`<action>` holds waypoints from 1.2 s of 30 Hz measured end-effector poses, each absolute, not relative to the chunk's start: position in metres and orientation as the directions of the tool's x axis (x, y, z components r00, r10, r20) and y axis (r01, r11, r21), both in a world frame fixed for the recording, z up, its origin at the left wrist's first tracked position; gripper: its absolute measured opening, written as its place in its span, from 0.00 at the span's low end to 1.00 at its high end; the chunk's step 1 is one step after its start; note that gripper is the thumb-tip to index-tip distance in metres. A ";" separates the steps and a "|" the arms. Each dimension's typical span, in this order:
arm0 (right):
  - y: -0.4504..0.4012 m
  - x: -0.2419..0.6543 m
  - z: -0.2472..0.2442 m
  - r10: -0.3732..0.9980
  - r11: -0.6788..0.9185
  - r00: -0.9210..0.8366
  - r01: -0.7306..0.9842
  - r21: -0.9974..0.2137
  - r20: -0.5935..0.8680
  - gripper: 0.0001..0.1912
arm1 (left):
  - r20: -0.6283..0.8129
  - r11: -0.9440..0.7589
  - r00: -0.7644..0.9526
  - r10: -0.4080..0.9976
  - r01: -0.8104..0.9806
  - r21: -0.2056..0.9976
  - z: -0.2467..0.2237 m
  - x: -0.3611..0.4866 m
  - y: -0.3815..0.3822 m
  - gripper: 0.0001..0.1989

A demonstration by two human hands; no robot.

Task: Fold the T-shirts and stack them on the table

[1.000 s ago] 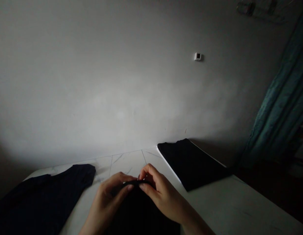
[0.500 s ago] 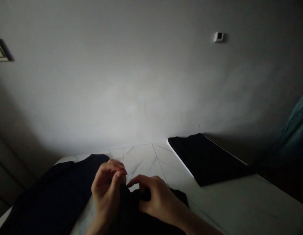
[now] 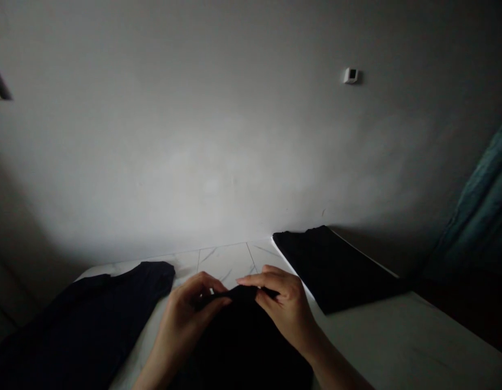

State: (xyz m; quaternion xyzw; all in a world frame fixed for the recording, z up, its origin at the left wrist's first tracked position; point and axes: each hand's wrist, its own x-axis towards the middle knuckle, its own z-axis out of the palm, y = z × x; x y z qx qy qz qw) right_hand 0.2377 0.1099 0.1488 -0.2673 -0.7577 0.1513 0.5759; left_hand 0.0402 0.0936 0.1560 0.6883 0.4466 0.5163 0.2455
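A white, marble-veined table (image 3: 397, 336) spans the bottom of the frame. A navy garment (image 3: 80, 319) lies at lower left, a black garment (image 3: 332, 268) right of center, and a third dark garment (image 3: 242, 346) at bottom center.

The worktop (image 3: 228, 265) is finished in smooth, white, marble-veined stone or tile. Matt black cloth (image 3: 242, 341) is gathered at its near edge, while matt navy cloth (image 3: 80, 319) and matt black fabric (image 3: 332, 268) are laid near its left and back edges. Matt paint is seen on the wall (image 3: 234, 135).

One left hand (image 3: 186, 330), one right hand (image 3: 287, 314). Three dark garments, as far as the dim light shows: a lower-left garment (image 3: 72, 319), a middle garment (image 3: 242, 346), a right garment (image 3: 332, 268). One table (image 3: 397, 336) — one curtain (image 3: 478, 216) — one white wall box (image 3: 350, 76).
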 end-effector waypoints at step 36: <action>0.099 0.252 0.160 0.839 0.541 -0.274 0.331 -0.773 0.470 0.07 | 0.428 -0.515 0.292 0.855 0.380 0.768 0.153 0.041 0.103 0.06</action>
